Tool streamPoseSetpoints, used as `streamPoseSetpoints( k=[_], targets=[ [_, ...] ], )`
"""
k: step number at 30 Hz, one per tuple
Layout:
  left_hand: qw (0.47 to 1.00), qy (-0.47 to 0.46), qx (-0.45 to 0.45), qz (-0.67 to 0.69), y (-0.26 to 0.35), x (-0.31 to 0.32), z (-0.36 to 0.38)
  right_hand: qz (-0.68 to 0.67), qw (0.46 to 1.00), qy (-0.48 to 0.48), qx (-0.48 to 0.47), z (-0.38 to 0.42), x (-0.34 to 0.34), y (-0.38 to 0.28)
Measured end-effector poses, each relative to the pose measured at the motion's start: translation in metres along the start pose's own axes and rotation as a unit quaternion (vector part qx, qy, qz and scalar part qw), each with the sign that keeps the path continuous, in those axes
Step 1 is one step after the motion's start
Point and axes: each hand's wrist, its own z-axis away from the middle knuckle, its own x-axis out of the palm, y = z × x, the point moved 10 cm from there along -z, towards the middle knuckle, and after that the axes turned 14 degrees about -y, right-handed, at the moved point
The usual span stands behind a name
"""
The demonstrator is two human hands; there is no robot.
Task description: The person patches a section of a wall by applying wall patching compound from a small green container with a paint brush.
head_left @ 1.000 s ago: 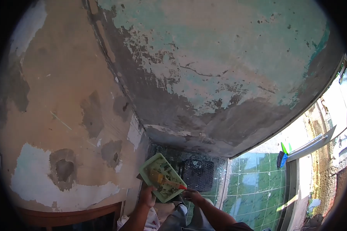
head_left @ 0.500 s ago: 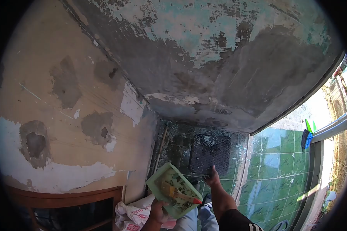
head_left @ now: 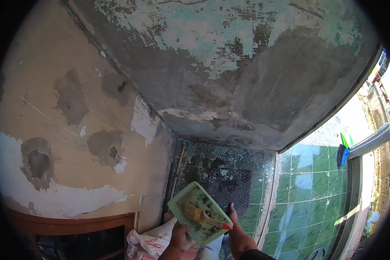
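Note:
A light green plastic tub (head_left: 184, 201), tilted, has a murky wet inside with dark bits. My left hand (head_left: 180, 237) grips its lower left rim, thumb over the edge. Inside the tub lies a paintbrush (head_left: 203, 218), bristles at the left and the red end of its handle reaching the right corner. Against that right corner is my right hand (head_left: 234, 219), thumb pointing up, close to the red handle end. Its other fingers are hidden, so whether it grips the tub or the brush does not show.
Ahead stands a scraped wall (head_left: 264, 86) with peeling turquoise paint. A patched beige wall (head_left: 52, 112) is on the left, above a wooden-framed pane (head_left: 73, 223). Below are a dark mat (head_left: 229, 186), green tiles (head_left: 303, 190), a stick (head_left: 177, 171), white sacks (head_left: 154, 238); a blue broom head (head_left: 343, 155) is at right.
My right hand has moved down and left, from apart over the mat to the tub's right corner. The tub has shifted slightly right in view, with the brush still inside.

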Motion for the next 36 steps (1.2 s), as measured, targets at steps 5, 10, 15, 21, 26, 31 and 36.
streamPoseSetpoints(
  k=[5,10,15,21,26,31,36],
  targets=[
    [0.999,-0.037,0.011,0.007,0.017,-0.031,-0.006,0.048,0.960,0.060,0.269,0.062,0.049,0.022],
    [0.994,-0.094,0.056,0.030,0.082,0.000,0.004,0.246,0.937,0.208,0.136,0.123,0.094,-0.122],
    [0.991,-0.110,0.070,0.020,0.123,-0.009,0.009,0.260,0.926,0.224,-0.157,0.211,0.196,-0.305],
    [0.988,-0.116,0.099,0.006,0.170,-0.021,0.005,0.277,0.875,0.222,-0.330,0.324,0.310,-0.403],
    [0.978,-0.158,0.135,0.033,0.198,0.006,0.016,0.418,0.794,0.204,-0.390,0.403,0.438,-0.414],
    [0.989,-0.114,0.082,0.055,0.186,-0.018,0.001,0.485,0.720,0.228,-0.442,0.414,0.489,-0.445],
    [0.998,0.027,0.053,0.036,0.203,-0.021,-0.017,0.553,0.578,0.233,-0.553,0.442,0.618,-0.497]
  ],
)
